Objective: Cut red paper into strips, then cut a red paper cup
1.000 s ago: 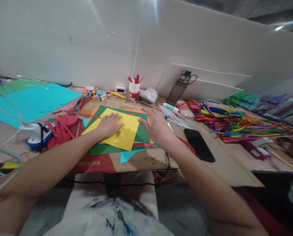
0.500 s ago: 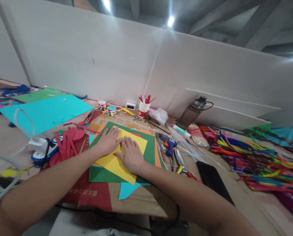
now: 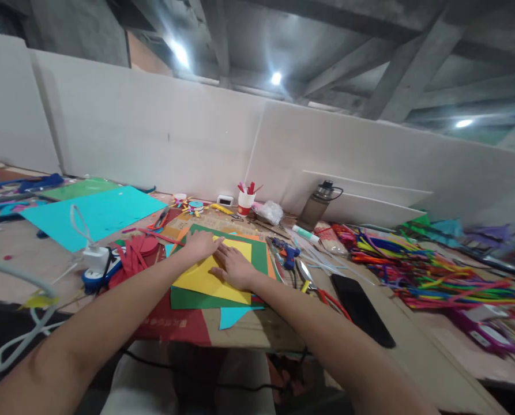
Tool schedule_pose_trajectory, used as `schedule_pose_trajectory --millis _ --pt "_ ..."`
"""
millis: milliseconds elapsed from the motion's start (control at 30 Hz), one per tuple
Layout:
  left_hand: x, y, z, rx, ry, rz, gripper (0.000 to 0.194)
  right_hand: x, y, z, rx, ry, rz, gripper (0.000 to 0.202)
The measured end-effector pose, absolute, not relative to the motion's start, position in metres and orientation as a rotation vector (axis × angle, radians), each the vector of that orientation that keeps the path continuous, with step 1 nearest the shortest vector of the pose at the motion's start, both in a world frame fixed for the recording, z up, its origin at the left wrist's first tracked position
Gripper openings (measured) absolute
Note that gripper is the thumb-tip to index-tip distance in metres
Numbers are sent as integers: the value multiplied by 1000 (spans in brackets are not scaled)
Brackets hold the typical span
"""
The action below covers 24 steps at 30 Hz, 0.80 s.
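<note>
A yellow sheet of paper (image 3: 205, 282) lies on a green sheet (image 3: 188, 298) in the middle of the table. My left hand (image 3: 202, 244) rests flat on the yellow sheet's far left part, fingers spread. My right hand (image 3: 235, 268) lies flat on the same sheet just to the right, its fingertips close to the left hand's. Neither hand grips anything. Orange and cyan sheets stick out from under the green one.
A blue glue gun (image 3: 285, 252), scissors (image 3: 309, 280) and a black phone (image 3: 361, 309) lie right of the papers. A heap of pipe cleaners (image 3: 417, 267) fills the right side. Red paper strips (image 3: 134, 256), a large cyan sheet (image 3: 95, 213), a cup (image 3: 244, 202) and a bottle (image 3: 318, 204) stand around.
My right hand came down from above the table's right part onto the yellow sheet beside the left hand. The camera has tilted upward, showing more wall and ceiling.
</note>
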<state>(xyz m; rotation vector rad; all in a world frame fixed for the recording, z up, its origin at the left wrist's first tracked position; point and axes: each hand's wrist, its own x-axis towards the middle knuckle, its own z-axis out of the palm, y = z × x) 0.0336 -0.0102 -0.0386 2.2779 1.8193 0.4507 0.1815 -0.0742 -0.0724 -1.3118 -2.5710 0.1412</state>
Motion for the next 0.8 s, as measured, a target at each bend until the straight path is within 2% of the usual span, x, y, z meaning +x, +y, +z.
schedule_pose_trajectory --millis 100,200,300,400,500,633,800 --pt "45 3 -22 2217 1725 621 43 181 -73 -72 -1350 -2535 189 73" --pt "49 7 -27 2109 1440 1016 29 181 -72 -75 -1305 -2479 265 69" --pt "42 7 -48 1965 1385 1347 27 181 -66 -77 -1228 -2267 452 51" --pt "35 8 -67 1781 1416 1367 26 190 -47 -71 -1323 -1839 573 33" --pt "34 11 -73 1799 1444 1217 19 213 -10 -50 -1442 -1564 465 32" --pt "36 14 -74 1871 1484 1108 17 249 49 -20 -1558 -1306 368 45" --pt "36 16 -79 1949 1513 1036 14 263 103 -17 -1618 -1210 296 62"
